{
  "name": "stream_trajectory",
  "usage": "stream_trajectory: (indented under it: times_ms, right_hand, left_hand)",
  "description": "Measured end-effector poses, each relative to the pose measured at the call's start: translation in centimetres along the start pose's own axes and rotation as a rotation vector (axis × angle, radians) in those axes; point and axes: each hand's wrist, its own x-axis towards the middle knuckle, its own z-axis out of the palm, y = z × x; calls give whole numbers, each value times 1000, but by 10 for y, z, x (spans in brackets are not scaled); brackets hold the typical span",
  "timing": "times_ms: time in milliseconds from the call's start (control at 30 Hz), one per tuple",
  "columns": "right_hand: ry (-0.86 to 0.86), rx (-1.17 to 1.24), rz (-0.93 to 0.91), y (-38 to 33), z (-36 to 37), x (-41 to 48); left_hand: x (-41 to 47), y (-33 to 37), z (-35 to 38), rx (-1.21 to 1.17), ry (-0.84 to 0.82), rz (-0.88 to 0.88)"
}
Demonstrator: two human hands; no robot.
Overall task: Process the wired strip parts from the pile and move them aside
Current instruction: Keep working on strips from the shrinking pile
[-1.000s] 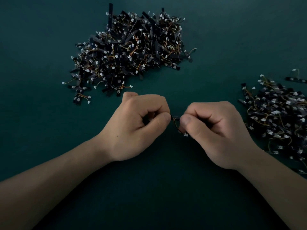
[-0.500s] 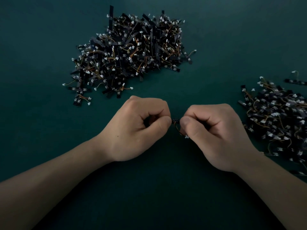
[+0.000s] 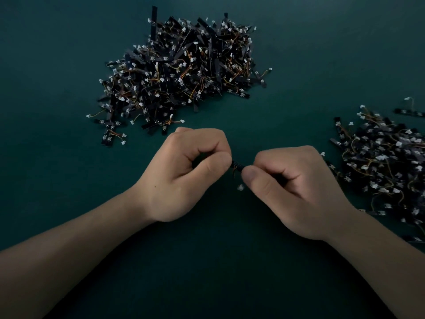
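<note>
Hardly shifted since a second ago, pinched tight at frame centre between left hand (image 3: 184, 176) and right hand (image 3: 296, 192): one wired strip (image 3: 236, 165), long axis left-right (white connector (image 3: 240, 187) dangling below), right-edge heap (image 3: 386, 162) nearer the right hand.

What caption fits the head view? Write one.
Left hand and right hand pinch one wired strip part near far pile, right pile.

pile (image 3: 179, 72) far-left on table (image 3: 322, 54) | 2nd pile (image 3: 386, 166) at right edge | strip (image 3: 237, 166) held btwn hands, near-centre
</note>
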Motion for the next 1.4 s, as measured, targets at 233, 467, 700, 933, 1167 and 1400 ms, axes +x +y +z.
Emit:
stream_trajectory:
  times_ms: [233, 467, 700, 933, 1167, 1400]
  right_hand:
    - [237, 58, -196, 1, -2, -8]
    - [-59, -236, -48, 6, 3, -5]
    - [142, -173, 74, 5, 2, -3]
    - [179, -202, 145, 5, 4, -2]
    - [156, -217, 192, 3, 4, -1]
    - [84, -309, 181, 4, 4, 1]
  left_hand:
    - [-1, -2, -8, 324, 286, -117]
    - [0, -5, -6, 627, 70, -227]
    - [2, -6, -11, 216, 189, -51]
    - [1, -18, -5, 658, 70, -197]
    - [0, -14, -5, 626, -21, -27]
    - [-3, -8, 4, 614, -33, 86]
